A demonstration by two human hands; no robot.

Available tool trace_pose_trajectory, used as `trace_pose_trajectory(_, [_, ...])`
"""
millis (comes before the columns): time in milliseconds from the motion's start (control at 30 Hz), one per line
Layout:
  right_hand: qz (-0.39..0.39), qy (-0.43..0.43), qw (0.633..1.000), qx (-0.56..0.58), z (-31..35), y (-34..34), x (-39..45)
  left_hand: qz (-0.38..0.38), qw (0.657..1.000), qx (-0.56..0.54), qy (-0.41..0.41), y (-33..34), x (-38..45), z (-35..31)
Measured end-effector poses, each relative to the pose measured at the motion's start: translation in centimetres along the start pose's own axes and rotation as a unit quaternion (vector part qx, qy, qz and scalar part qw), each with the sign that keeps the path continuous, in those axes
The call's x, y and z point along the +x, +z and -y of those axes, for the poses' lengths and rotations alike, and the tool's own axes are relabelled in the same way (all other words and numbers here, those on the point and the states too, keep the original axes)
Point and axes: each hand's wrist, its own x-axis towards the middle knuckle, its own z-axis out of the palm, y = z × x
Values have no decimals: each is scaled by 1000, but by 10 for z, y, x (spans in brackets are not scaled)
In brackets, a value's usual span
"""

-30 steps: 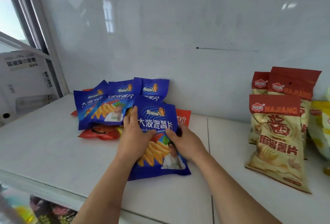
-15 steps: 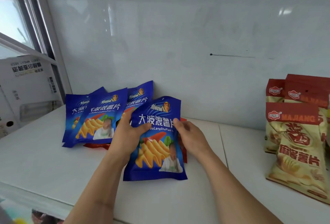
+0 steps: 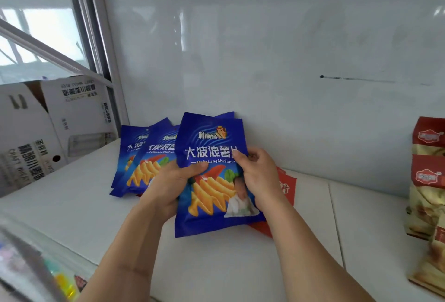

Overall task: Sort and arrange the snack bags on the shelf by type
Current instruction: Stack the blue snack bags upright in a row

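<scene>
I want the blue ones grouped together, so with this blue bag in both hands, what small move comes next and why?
Probably shift the held blue bag left and lean it against the other blue bags by the wall. Both the left hand and the right hand grip it upright, and a red bag lies just behind it, a different type.

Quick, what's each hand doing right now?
Left hand: grips the left edge of the glossy blue foil chip bag.
Right hand: grips that same bag's right edge.
</scene>
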Motion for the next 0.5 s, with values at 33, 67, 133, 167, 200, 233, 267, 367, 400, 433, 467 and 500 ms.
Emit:
trace_pose_trajectory(33, [-2,-7,1000,-14,2,4,3,-8,1000,6,-1,-7,1,-2])
trace_pose_trajectory(67, [-8,-15,999,-38,5,8,6,-20,1000,6,-3,-14,2,-5])
trace_pose_trajectory(133, [-14,-22,994,-109,8,13,16,-44,999,-3,2,-30,6,-13])
trace_pose_trajectory(167, [-8,-13,988,-153,11,17,20,-56,998,-12,9,-40,8,-17])
trace_pose_trajectory(200, [0,-5,982,-189,14,20,24,-67,997,-21,15,-49,11,-21])
trace_pose_trajectory(233, [10,3,977,-212,16,25,28,-74,997,-27,18,-58,16,-23])
trace_pose_trajectory(267, [17,14,975,-223,18,29,32,-79,996,-28,19,-65,18,-26])
trace_pose_trajectory(367, [16,49,970,-237,23,45,36,-75,997,-27,17,-83,28,-30])
trace_pose_trajectory(400, [14,53,970,-238,23,51,36,-68,997,-30,12,-87,30,-30])
trace_pose_trajectory(433, [13,52,971,-234,21,56,37,-58,998,-29,9,-90,33,-30])
trace_pose_trajectory(467, [14,51,973,-224,21,61,36,-48,998,-31,5,-93,35,-30])
trace_pose_trajectory(500, [15,53,977,-207,22,65,34,-43,999,-33,-1,-96,37,-30])
